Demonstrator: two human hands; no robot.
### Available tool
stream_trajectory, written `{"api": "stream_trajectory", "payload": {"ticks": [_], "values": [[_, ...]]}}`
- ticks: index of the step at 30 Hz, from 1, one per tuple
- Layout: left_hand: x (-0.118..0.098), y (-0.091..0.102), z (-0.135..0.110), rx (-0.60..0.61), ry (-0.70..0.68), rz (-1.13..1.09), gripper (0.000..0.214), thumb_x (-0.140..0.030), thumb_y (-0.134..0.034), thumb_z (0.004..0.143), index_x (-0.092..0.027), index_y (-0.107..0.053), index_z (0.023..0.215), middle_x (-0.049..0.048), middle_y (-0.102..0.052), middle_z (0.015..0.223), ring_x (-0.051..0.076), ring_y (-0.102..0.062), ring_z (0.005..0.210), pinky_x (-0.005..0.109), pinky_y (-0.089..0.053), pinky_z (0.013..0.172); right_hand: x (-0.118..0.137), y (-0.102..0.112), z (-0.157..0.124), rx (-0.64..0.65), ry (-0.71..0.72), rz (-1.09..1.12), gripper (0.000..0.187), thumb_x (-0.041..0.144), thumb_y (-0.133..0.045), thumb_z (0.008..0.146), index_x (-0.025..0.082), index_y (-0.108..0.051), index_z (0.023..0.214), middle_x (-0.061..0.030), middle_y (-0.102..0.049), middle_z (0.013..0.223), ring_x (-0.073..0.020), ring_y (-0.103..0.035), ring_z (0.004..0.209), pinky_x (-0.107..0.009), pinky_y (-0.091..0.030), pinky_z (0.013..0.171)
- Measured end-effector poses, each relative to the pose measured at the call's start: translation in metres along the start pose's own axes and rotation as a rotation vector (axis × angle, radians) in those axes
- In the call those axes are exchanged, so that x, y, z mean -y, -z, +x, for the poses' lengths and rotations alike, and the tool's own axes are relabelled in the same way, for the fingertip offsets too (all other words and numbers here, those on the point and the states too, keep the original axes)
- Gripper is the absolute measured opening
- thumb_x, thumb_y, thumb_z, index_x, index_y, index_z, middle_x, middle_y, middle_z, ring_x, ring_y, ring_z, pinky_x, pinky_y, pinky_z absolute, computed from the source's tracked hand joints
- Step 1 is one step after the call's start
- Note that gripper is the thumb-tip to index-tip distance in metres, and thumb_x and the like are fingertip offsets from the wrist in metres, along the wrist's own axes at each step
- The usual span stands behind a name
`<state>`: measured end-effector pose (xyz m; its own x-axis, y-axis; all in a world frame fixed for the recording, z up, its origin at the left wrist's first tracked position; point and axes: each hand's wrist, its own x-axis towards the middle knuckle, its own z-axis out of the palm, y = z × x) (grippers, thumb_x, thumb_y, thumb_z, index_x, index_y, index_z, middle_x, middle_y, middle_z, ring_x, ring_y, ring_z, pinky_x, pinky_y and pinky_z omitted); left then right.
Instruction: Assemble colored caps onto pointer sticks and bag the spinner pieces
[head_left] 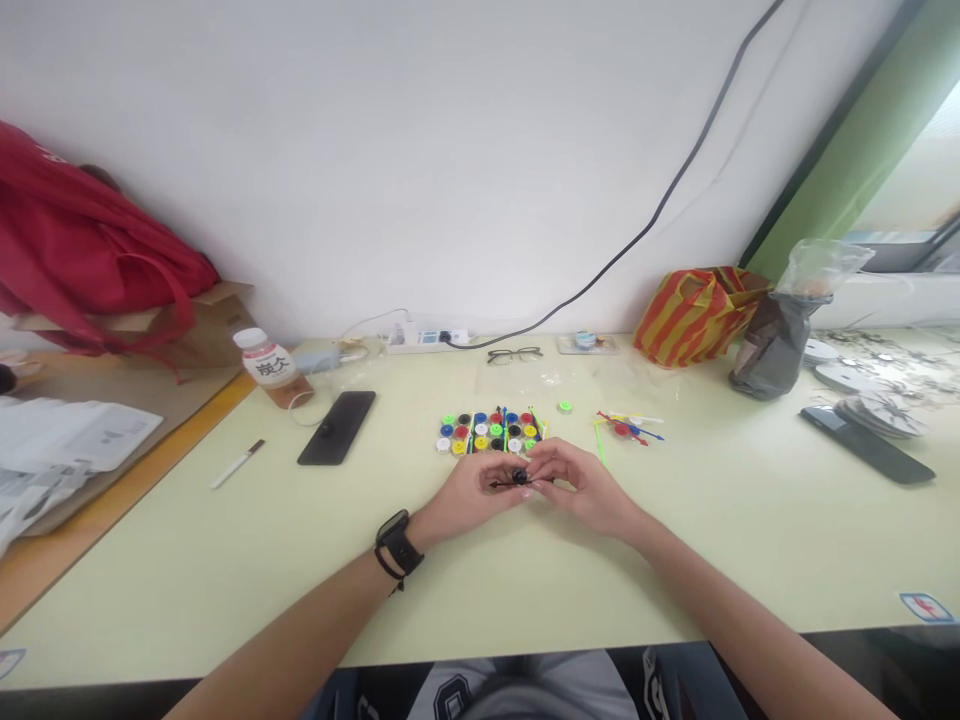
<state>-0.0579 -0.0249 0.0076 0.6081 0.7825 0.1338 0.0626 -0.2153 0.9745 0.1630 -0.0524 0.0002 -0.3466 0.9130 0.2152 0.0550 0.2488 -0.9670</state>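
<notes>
A pale yellow-green, smooth tabletop (pixel 300 590) spreads beneath everything handled here. Over its middle, the bare left hand (pixel 461 497), with a black, square-faced watch (pixel 400 541) at its wrist, meets the bare right hand (pixel 589 490). Just beyond them sits a cluster of small round multicoloured plastic discs (pixel 496 431), set in rows with thin coloured sticks among them. To its right lies a loose, crossed heap of slim arrow-tipped plastic sticks (pixel 630 428) in red, blue, yellow, white and green, and between the two, farther back, a lone bright green disc (pixel 565 407). Smallest is the little black round piece with a thin dark stem (pixel 520 477), held up between the hands: both have a narrow fingertip pinch on it.

For good handling, the left fingers should steady the round body while the right thumb and forefinger work close to it, keeping any push straight along its axis, since a slim stem would probably bend under sideways force.

The fingers cover part of the black piece, so whether it is one part or two is hard to make out. The hands also hide the cluster's near edge.
</notes>
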Motion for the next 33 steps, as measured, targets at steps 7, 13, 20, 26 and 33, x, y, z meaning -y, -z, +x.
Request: {"api": "stream_trajectory", "payload": {"ticks": [7,13,20,26,33], "values": [[0.0018,0.0013,0.0011,-0.048,-0.041,0.135,0.027,-0.034,-0.074,0.095,-0.02,-0.078,0.117,0.0091,-0.076,0.112,0.023,-0.07,0.1,0.031,-0.057,0.084,0.0041,-0.0015,0.0017,-0.029,-0.035,0.028,0.028,0.029,-0.075,0.087,0.025,-0.063,0.111,-0.0042,-0.07,0.102,-0.0185,-0.071,0.096,-0.039,-0.058,0.095],[-0.0014,0.0004,0.0001,-0.056,-0.104,0.192,0.027,-0.032,-0.074,0.094,-0.02,-0.078,0.118,0.0091,-0.075,0.109,0.022,-0.071,0.097,0.033,-0.058,0.086,0.003,-0.0019,0.002,-0.025,-0.058,0.013,0.019,0.033,-0.077,0.086,0.023,-0.063,0.095,-0.0037,-0.07,0.097,-0.0208,-0.074,0.093,-0.039,-0.06,0.092],[-0.0005,0.0016,-0.0019,-0.09,-0.138,0.255,0.022,-0.029,-0.071,0.096,-0.022,-0.077,0.116,0.0079,-0.075,0.109,0.021,-0.07,0.096,0.03,-0.058,0.082,-0.0029,0.0001,0.0028,-0.062,-0.052,-0.163,0.022,0.041,-0.073,0.09,0.023,-0.063,0.098,-0.0015,-0.069,0.089,-0.0165,-0.068,0.076,-0.031,-0.057,0.072],[-0.002,0.0031,-0.0019,-0.141,-0.172,0.329,0.016,-0.026,-0.072,0.093,-0.022,-0.077,0.108,0.0064,-0.076,0.104,0.02,-0.069,0.093,0.028,-0.055,0.079,0.0032,0.006,0.004,-0.039,-0.068,-0.128,0.027,0.047,-0.066,0.095,0.021,-0.063,0.103,0.0,-0.062,0.081,-0.0139,-0.055,0.068,-0.028,-0.047,0.063],[-0.0001,0.0048,-0.0016,-0.113,-0.124,0.251,0.016,-0.033,-0.074,0.091,-0.017,-0.074,0.095,0.0084,-0.076,0.095,0.02,-0.07,0.084,0.031,-0.055,0.078,0.0049,0.0052,0.004,-0.019,-0.059,-0.089,0.028,0.048,-0.069,0.093,0.022,-0.064,0.1,0.0033,-0.053,0.073,-0.0134,-0.048,0.066,-0.028,-0.041,0.062]]}}
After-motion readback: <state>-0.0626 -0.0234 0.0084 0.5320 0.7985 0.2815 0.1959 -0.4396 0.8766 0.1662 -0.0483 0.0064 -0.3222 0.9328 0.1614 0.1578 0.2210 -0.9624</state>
